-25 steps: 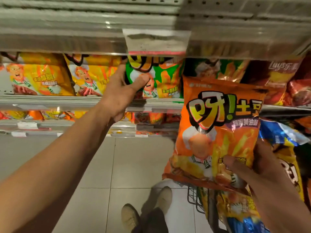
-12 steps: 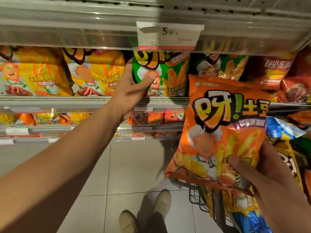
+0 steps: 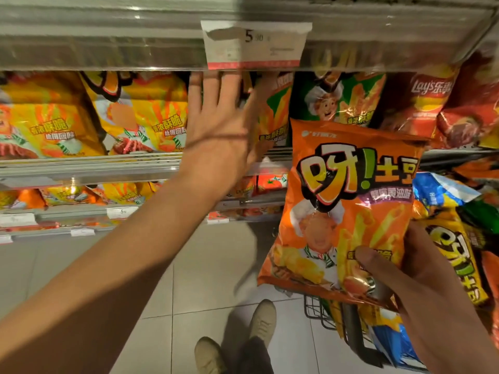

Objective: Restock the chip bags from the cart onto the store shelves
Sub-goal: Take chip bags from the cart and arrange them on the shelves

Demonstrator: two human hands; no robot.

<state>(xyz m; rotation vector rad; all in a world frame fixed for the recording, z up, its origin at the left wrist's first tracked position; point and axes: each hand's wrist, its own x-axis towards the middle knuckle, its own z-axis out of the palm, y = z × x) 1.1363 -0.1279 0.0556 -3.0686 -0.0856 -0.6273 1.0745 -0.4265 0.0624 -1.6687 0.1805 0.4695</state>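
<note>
My right hand grips an orange chip bag by its lower right corner and holds it upright in front of the shelves, above the cart. My left hand is raised to the middle shelf with fingers straight and spread, lying flat against a green and orange chip bag standing there. Its fingertips reach up under the shelf above. The wire cart at lower right holds more bags, among them a yellow bag and a blue bag.
Yellow chip bags fill the middle shelf at left; a green bag and red Lay's bags stand at right. A price tag hangs on the upper shelf edge. Lower shelves carry more bags. My shoes stand on tiled floor.
My left hand let go of the green and orange bag's edge, opened and moved up flat against it. The orange bag in my right hand stayed about where it was.
</note>
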